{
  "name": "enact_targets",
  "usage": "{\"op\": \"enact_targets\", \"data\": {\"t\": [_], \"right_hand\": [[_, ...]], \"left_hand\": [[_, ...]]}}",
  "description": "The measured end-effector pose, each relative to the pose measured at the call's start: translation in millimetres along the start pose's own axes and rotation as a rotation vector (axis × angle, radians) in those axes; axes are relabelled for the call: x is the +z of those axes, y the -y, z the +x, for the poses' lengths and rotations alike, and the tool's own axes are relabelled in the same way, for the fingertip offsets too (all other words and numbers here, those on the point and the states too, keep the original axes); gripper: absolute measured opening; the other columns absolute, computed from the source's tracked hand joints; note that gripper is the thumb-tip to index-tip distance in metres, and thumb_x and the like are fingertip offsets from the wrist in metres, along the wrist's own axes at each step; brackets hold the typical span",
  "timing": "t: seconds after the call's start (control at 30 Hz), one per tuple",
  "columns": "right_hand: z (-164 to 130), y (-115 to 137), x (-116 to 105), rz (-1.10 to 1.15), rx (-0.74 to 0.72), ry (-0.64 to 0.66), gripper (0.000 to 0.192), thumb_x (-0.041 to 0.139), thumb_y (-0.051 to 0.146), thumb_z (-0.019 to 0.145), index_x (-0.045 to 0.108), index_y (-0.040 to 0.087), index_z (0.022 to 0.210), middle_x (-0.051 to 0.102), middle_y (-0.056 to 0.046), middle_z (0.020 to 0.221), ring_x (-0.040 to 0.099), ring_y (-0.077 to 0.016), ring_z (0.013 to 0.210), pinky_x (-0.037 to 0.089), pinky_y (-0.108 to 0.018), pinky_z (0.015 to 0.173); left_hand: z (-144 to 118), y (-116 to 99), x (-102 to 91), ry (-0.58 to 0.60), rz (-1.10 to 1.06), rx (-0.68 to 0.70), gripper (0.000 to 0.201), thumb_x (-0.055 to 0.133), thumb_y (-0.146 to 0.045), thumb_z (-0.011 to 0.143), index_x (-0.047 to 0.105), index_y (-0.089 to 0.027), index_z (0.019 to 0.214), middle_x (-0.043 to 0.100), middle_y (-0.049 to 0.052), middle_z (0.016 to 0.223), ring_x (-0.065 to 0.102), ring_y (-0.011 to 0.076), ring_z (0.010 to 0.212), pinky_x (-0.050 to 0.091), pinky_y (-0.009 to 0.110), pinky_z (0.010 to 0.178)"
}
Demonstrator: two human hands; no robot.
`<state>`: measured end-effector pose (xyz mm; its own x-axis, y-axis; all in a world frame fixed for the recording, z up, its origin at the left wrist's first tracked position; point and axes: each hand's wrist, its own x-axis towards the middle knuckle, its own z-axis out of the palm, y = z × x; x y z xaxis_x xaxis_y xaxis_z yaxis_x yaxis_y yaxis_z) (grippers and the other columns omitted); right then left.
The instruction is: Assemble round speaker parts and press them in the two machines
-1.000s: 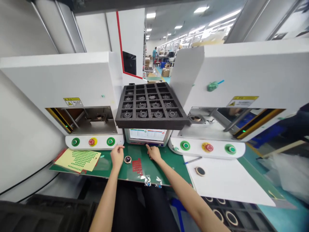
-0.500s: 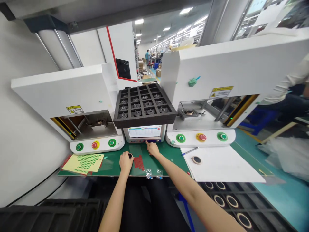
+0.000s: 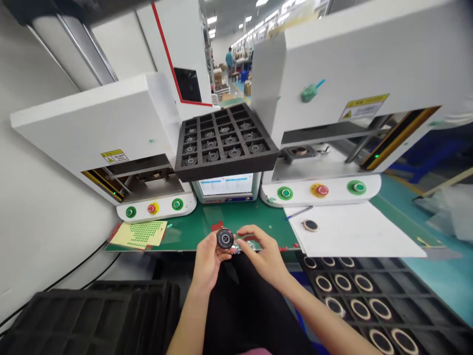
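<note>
My left hand holds a small round black part upright at the near edge of the green mat. My right hand is beside it, fingers curled toward the part and touching something small and shiny next to it; what it grips is unclear. Behind them a black foam tray with several round parts rests tilted on top of a small screen unit.
Two white machines flank the tray, the left one and right one, each with green and red buttons. A yellow sheet of green stickers lies left. White paper holds a round disc. Black trays of rings sit lower right.
My left hand picked the round part off the mat and lifted it toward me. My right hand left the screen unit's front and came back beside it. The view tilted down.
</note>
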<state>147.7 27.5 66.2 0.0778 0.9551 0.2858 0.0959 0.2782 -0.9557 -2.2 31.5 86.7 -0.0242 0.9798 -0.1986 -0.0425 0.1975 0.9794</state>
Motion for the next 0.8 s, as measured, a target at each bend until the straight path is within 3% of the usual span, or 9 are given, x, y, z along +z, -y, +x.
{"op": "enact_targets", "data": {"t": [0.1,0.23,0.3,0.43,0.6,0.8], "right_hand": [[-18,21,4,0.115,-0.026,-0.037,0.009,0.067,0.031,0.083,0.066,0.024,0.089,0.071,-0.003,0.09,0.069,-0.0173,0.079,0.06,-0.03,0.072],[-32,44,5,0.251,-0.097,-0.082,0.012,0.071,0.016,0.08,0.067,0.025,0.086,0.071,-0.001,0.085,0.071,-0.0149,0.078,0.061,-0.023,0.068],[-36,50,2,0.26,-0.14,-0.121,0.016,0.071,0.011,0.08,0.068,0.026,0.086,0.072,-0.002,0.085,0.072,-0.0154,0.081,0.061,-0.024,0.072],[-38,54,-3,0.308,-0.197,-0.184,0.021,0.071,0.008,0.081,0.068,0.026,0.09,0.073,-0.001,0.081,0.073,-0.0158,0.077,0.063,-0.025,0.068],[-37,52,-13,0.392,-0.177,-0.035,0.024,0.07,0.008,0.083,0.067,0.027,0.097,0.073,-0.001,0.084,0.072,-0.0165,0.078,0.063,-0.029,0.068],[-32,53,-25,0.324,-0.249,0.107,0.025,0.069,0.006,0.083,0.069,0.027,0.095,0.072,-0.002,0.084,0.07,-0.0166,0.079,0.06,-0.03,0.07]], "left_hand": [[-31,-7,10.0,0.032,-0.084,0.028,0.063,0.065,-0.071,0.073,0.073,-0.013,0.097,0.075,0.012,0.087,0.071,0.019,0.062,0.061,0.027,0.054],[-56,-18,12.0,0.034,0.009,0.266,0.026,0.069,-0.042,0.084,0.075,-0.018,0.094,0.075,0.008,0.09,0.072,0.0171,0.071,0.062,0.023,0.059],[-62,-21,10.5,0.062,0.066,0.367,0.017,0.065,-0.032,0.088,0.075,-0.02,0.096,0.074,0.007,0.094,0.072,0.0163,0.077,0.063,0.022,0.064],[-65,-21,6.1,0.117,0.131,0.465,0.019,0.061,-0.02,0.091,0.073,-0.025,0.104,0.068,0.005,0.107,0.071,0.0131,0.079,0.062,0.021,0.065],[-70,-21,-0.3,0.15,0.273,0.548,0.024,0.061,-0.014,0.09,0.07,-0.027,0.109,0.069,0.003,0.097,0.069,0.0142,0.083,0.059,0.022,0.069],[-72,-27,-4.6,0.186,0.411,0.672,0.027,0.063,-0.013,0.089,0.069,-0.026,0.112,0.07,0.001,0.094,0.065,0.0114,0.078,0.053,0.02,0.07]]}}
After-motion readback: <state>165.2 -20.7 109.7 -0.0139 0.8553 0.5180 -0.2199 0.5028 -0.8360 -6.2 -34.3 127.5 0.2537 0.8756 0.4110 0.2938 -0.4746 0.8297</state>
